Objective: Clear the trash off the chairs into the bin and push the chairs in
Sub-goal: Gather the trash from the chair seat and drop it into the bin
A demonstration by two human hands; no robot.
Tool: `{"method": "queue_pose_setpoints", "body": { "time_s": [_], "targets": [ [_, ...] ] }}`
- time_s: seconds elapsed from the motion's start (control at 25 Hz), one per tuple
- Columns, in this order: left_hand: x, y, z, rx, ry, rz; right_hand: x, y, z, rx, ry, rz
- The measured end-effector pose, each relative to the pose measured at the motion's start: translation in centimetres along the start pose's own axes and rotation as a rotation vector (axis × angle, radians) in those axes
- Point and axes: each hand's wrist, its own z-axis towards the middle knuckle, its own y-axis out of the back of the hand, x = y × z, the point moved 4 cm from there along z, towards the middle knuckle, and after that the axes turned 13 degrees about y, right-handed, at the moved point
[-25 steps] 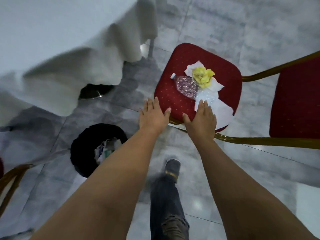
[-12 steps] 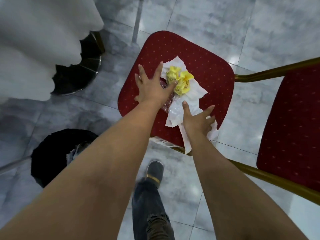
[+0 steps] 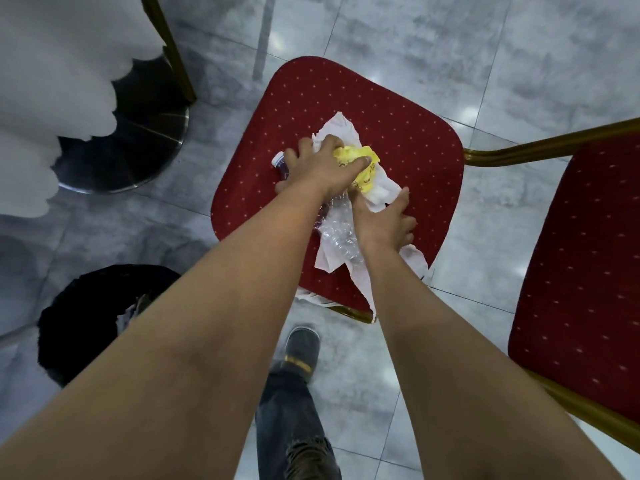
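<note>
- Head camera looked down on a red chair seat [image 3: 398, 112] with gold dots, where a heap of trash sat mid-cushion: white napkins [image 3: 341, 131], a crumpled yellow wrapper [image 3: 365, 169] and a crushed clear plastic bottle [image 3: 337, 239].
- Left hand [image 3: 320, 168] lay curled over the heap, fingers wrapped onto the yellow wrapper and bottle; how firmly it gripped could not be told.
- Right hand [image 3: 388, 221] rested fingers spread on the napkins, pressing rather than pinching.
- Only the bottle's white cap [image 3: 277, 157] peeked past the left hand; its middle was hidden.
- Black bin [image 3: 72, 320], lower left, was half covered by the left forearm.
- Second red chair [image 3: 585, 271] was cut off at the right edge.
</note>
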Motion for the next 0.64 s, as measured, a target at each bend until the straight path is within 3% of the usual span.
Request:
{"method": "queue_pose_setpoints", "body": {
  "time_s": [0.24,0.64],
  "targets": [
    [2.6,0.4,-0.1,-0.066,-0.010,-0.173,-0.1,-1.3,1.1,0.137,0.160,0.039],
    [7.8,1.2,-2.6,-0.073,0.011,-0.434,0.5,-1.7,-2.1,-0.001,0.263,-0.117]
  ]
}}
